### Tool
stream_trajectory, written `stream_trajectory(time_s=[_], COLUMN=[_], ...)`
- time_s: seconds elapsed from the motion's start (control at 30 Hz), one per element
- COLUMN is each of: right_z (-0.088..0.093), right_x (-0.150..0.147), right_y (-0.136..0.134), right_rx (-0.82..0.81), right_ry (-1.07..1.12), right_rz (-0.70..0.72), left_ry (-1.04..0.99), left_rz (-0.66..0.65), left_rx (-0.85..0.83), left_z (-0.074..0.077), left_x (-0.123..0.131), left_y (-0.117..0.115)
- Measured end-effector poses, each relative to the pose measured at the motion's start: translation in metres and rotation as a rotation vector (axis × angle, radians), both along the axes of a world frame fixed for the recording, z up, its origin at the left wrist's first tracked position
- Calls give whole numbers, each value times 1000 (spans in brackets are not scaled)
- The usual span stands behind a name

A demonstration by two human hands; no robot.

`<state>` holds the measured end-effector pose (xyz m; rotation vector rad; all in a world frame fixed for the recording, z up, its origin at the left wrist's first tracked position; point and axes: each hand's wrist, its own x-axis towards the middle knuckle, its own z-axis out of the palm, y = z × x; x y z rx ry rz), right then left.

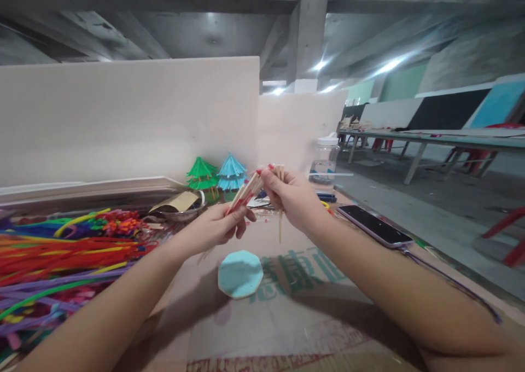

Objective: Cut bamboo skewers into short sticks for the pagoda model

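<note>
My left hand [223, 225] is closed around a bundle of thin wooden sticks [245, 192] that fan up and to the right. My right hand [289, 196] pinches the upper ends of those sticks, and one stick [281, 227] hangs down below its fingers. Both hands are raised above a cardboard sheet [287, 312] with green print. A light blue octagonal paper piece [240, 274] lies flat on the cardboard just below my left hand.
A heap of coloured pipe cleaners [53, 262] fills the left side. Green [202, 174] and blue [232, 172] paper umbrella models stand at the back by a bowl [180, 210]. A phone [375, 226] lies at the right, a plastic jar [325, 158] behind it. White partition boards close the back.
</note>
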<state>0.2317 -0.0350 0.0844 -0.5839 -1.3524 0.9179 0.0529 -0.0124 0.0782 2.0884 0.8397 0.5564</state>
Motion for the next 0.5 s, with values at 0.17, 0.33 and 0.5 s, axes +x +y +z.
stream_trajectory(time_s=[0.17, 0.33, 0.5], right_z=[12, 9, -16], right_x=[18, 12, -21], right_y=[2, 5, -1], right_rx=[65, 33, -58], right_ry=[235, 313, 305], right_rz=[-135, -134, 6], left_ry=[-7, -30, -29], left_rz=[94, 188, 201], left_rx=[97, 195, 212], left_z=[2, -3, -5], left_x=[-6, -5, 1], left_y=[3, 6, -2])
